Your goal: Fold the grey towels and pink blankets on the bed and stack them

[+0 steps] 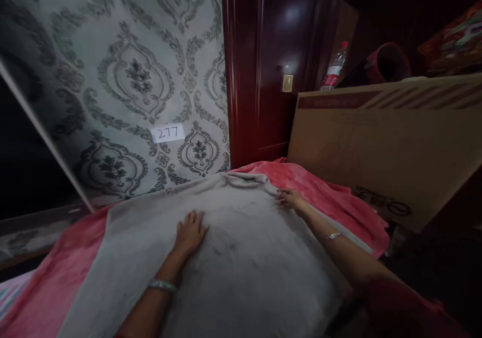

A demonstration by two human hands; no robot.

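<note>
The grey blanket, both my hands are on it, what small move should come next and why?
Probably sweep the right hand outward: the grey blanket bunches in a fold at its far edge near that hand, while the left hand already rests flat on a smooth middle, over the pink cover.

There are two hands: the left hand [190, 232] and the right hand [289, 200]. Each wrist has one bracelet, so two bracelets [162, 285]. There is one grey blanket [244, 257], one pink blanket [316, 182], one big cardboard box [384, 142], one water bottle [334, 67] and one paper label [167, 133] with a number.
</note>
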